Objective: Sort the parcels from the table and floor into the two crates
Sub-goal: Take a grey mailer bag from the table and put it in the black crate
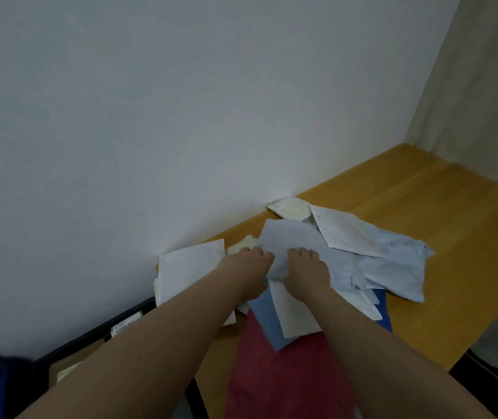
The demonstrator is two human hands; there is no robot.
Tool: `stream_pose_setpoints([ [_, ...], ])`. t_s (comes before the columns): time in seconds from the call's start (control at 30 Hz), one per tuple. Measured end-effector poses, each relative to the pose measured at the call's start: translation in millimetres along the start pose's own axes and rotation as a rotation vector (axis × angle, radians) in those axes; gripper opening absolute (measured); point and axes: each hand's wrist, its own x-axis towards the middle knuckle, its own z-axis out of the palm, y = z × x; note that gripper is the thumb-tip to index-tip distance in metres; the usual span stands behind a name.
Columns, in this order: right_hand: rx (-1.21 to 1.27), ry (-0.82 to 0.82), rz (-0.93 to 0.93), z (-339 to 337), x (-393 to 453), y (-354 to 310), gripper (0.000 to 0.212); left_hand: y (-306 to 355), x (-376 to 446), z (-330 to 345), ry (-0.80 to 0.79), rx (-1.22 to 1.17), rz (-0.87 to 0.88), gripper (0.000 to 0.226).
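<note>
A heap of flat parcels lies on the yellow table [441, 237] against the wall. On top sits a pale grey mailer [287, 237]; my left hand [249, 269] and my right hand [305, 267] both grip its near edge, fingers curled over it. Around it lie a white envelope [188, 272], a light blue bag [393, 267], a white mailer [344, 231], a blue parcel [267, 323] and a dark red parcel [284, 376]. A dark crate [90, 337] stands low at the left beside the table, with labelled parcels inside, partly hidden by my left forearm.
The white wall runs behind the table and a beige curtain [477, 101] hangs at the right. The table's right half is bare wood. A dark blue object [2, 385] sits at the bottom left corner, and dark floor shows at the lower right.
</note>
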Motion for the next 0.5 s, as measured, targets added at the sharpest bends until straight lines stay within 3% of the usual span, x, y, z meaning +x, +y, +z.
stream_pose_setpoints([
  [0.13,0.018,-0.140,0.047,21,16,14,0.089,-5,16,8,-0.044,-0.008,-0.009,0.056],
  [0.2,0.030,-0.140,0.061,32,20,19,0.082,-9,21,12,-0.077,-0.005,-0.018,0.059],
  [0.3,-0.016,-0.024,0.067,41,20,22,0.053,-16,26,17,-0.105,-0.001,-0.023,0.058],
  [0.5,0.040,0.129,0.075,23,28,15,0.049,-38,21,3,-0.049,-0.015,-0.054,0.062],
])
